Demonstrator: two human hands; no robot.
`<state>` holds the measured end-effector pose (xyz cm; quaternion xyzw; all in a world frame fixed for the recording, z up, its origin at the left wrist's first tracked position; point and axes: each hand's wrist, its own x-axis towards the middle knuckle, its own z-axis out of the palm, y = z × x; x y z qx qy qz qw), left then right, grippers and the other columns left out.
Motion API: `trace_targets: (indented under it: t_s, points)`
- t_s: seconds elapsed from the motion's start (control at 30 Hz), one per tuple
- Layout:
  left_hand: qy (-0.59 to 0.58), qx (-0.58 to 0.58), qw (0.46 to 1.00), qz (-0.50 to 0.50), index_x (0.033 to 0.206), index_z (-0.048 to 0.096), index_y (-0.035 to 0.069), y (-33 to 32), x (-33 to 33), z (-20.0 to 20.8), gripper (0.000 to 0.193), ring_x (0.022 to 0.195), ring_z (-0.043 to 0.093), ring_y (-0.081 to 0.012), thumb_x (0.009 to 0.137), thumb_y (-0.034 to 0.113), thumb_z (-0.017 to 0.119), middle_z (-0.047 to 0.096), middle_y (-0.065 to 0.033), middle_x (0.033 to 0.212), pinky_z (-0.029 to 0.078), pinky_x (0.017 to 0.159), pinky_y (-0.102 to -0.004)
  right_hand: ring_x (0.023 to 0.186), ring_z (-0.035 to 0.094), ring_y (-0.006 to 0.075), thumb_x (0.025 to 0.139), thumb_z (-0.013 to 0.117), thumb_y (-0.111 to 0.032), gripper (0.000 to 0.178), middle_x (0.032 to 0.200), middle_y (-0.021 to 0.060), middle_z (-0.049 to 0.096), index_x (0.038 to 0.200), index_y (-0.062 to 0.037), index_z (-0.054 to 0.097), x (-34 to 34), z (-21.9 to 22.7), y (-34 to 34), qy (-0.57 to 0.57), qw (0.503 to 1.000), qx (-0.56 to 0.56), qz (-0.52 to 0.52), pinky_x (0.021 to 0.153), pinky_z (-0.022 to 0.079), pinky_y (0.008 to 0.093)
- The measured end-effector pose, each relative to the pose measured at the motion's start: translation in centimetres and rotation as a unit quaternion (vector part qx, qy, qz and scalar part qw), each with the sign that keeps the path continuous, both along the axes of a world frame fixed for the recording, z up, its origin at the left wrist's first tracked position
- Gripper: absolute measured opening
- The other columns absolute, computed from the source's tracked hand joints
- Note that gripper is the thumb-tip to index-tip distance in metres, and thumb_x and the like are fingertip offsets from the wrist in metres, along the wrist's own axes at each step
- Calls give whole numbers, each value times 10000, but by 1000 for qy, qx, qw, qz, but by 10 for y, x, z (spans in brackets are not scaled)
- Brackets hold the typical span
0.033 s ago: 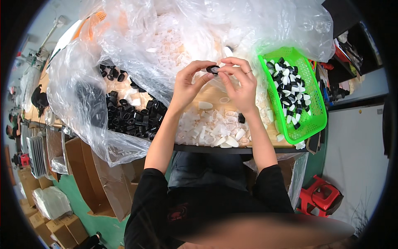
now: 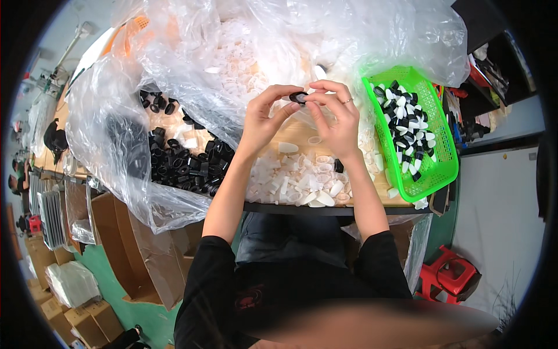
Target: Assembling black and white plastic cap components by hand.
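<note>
Over the middle of the table, my left hand [image 2: 263, 118] pinches a small black oval plastic ring [image 2: 298, 97] between thumb and forefinger. Something pale shows inside the ring's opening. The fingertips of my right hand [image 2: 337, 119] close on the ring's right side; a thin ring sits on one finger. Below both hands spreads a heap of white and translucent oval plastic pieces [image 2: 314, 177], with a single black piece [image 2: 338, 166] among them. To the left lies a pile of black rings [image 2: 186, 168], partly under clear plastic sheeting.
A green mesh basket [image 2: 381, 125] at the right holds joined black-and-white pieces. Crumpled clear plastic [image 2: 378, 29] covers the far side, with more white pieces [image 2: 238, 58] in it. Cardboard boxes [image 2: 125, 250] stand on the floor at left, a red stool [image 2: 450, 273] at lower right.
</note>
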<state>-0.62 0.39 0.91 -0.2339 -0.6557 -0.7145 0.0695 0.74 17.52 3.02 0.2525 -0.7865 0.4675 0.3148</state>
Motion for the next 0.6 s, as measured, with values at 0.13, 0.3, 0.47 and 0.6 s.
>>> trace_targets:
  t_s: [0.13, 0.3, 0.47, 0.6]
  points:
    - [19, -46, 999, 10, 1140, 635, -30, 0, -1, 1, 278, 1077, 590, -173, 864, -31, 660, 649, -106, 1127, 454, 959, -312, 945, 604, 200, 833, 670, -2, 111, 1135, 82, 608, 935, -27, 706, 0, -1, 1, -4, 999, 41, 5, 748, 522, 301]
    - [18, -66, 997, 44, 1137, 627, -40, -2, -4, -2, 260, 1044, 601, -164, 879, -16, 652, 657, -95, 1093, 459, 942, -300, 826, 615, 167, 833, 660, -13, 83, 978, 61, 644, 914, -29, 672, -1, 11, 13, -114, 992, -1, 45, 673, 503, 295]
    - [-68, 89, 988, 105, 1114, 626, -27, -3, -13, -9, 251, 933, 616, -117, 881, 45, 684, 672, -62, 993, 472, 868, -262, 737, 619, 231, 810, 665, -95, 86, 870, 72, 647, 874, -48, 629, -5, -3, 40, -334, 892, 268, 146, 651, 491, 351]
    - [-84, 99, 984, 120, 1124, 640, -4, -5, -15, -11, 276, 879, 598, -98, 860, 46, 702, 669, -38, 967, 466, 816, -249, 905, 641, 313, 789, 604, -46, 36, 889, 137, 631, 796, -46, 639, 2, -32, 27, -257, 863, 434, 20, 753, 528, 433]
